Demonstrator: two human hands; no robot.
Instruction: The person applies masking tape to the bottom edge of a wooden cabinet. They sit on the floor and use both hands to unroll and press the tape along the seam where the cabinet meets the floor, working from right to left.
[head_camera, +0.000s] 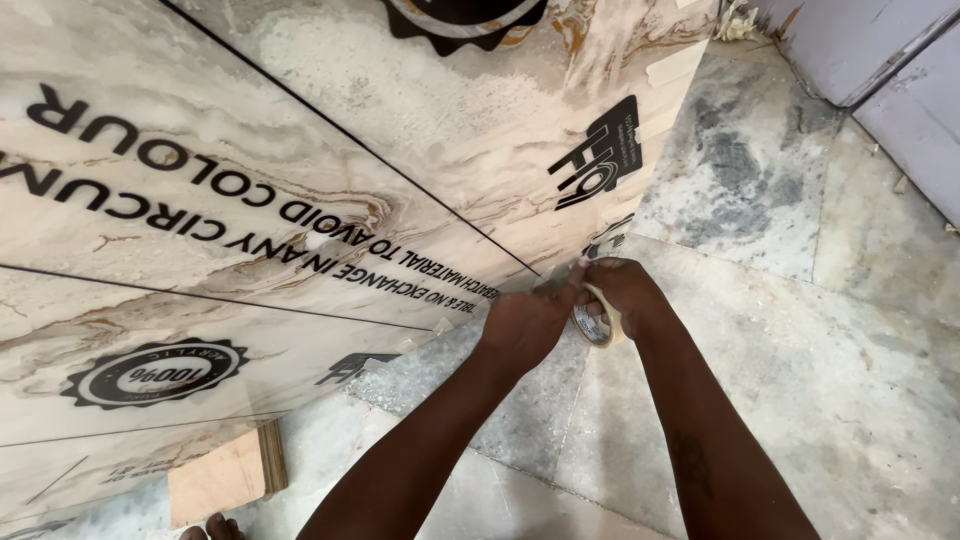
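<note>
Item 1: your right hand (632, 292). It is closed around a small roll of pale cream masking tape (598, 322), the fingers curled over the roll's rim. The roll stands on edge, its hollow core facing you.

Item 2: your left hand (525, 322). It sits just beside the right hand, touching the roll on its near side. The fingertips are pinched together at the panel's edge; what they pinch is too small to tell.

Item 3: large beige marble-patterned laminate panel (300, 150) with black printed lettering and round black seals. It lies tilted beyond and to the left of both hands. Thin dark lines cross its face. Its lower corner edge meets your fingertips.

Item 4: short strips of cream tape (672, 68) stuck along the panel's far edge, well beyond your right hand.

Item 5: flat tan wooden block (228, 475), well to the left of your left forearm, under the panel's near edge.

Item 6: grey mottled stone floor (800, 330), dusty, beneath both hands.
</note>
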